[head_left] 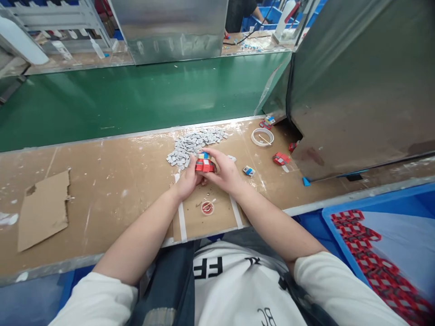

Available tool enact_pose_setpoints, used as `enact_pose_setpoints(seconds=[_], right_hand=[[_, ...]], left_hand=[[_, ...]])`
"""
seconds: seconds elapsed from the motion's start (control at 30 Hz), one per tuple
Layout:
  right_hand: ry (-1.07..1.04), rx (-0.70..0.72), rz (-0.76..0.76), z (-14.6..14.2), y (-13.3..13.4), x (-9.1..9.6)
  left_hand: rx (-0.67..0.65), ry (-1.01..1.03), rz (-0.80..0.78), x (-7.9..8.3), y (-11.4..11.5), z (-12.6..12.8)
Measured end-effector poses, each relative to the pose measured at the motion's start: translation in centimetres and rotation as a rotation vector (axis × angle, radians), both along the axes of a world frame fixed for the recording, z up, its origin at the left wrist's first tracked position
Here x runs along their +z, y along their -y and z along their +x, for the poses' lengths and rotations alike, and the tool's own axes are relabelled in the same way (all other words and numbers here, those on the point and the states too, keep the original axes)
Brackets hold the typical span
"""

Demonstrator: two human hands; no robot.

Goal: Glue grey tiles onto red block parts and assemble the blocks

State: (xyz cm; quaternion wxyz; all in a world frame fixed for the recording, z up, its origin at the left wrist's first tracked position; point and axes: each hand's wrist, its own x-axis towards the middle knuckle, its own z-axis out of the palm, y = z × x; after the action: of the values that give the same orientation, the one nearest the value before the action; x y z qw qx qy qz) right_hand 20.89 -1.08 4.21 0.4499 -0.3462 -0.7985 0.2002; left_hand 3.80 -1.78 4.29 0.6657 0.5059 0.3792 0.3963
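Note:
My left hand (189, 179) and my right hand (222, 171) meet over the brown work surface (112, 190), both closed round a small red block-shaped part (204, 165) with a blue and yellow piece on top. Just beyond the hands lies a heap of several small grey-white tiles (193, 144). A small red-rimmed cap with a stick in it (207, 207) sits in front of my hands, close to the table's near edge.
A white tape ring (262, 136), a loose red part (281, 158) and a small blue-white part (248, 170) lie to the right. A metal housing (360, 81) stands at right, a green conveyor belt (136, 95) behind. A blue bin (380, 244) holds red parts; a cardboard scrap (44, 210) lies left.

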Motion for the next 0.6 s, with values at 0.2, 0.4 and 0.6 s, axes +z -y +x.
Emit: enact_pose_setpoints(seconds=[0.2,0.4,0.6], right_hand=[[0.09,0.057,0.195,1.9,-0.2,1.0],[0.211,0.113,0.349,2.4,0.1,2.5],[0.471,0.081,0.427,2.7,-0.3,3.3]], left_hand=[[0.13,-0.597,0.798,2.0,-0.8,-3.6],[0.039,-0.791,1.224,3.4,-0.9,-4.9],[0.063,-0.761,1.361,3.8,-0.3,-4.4]])
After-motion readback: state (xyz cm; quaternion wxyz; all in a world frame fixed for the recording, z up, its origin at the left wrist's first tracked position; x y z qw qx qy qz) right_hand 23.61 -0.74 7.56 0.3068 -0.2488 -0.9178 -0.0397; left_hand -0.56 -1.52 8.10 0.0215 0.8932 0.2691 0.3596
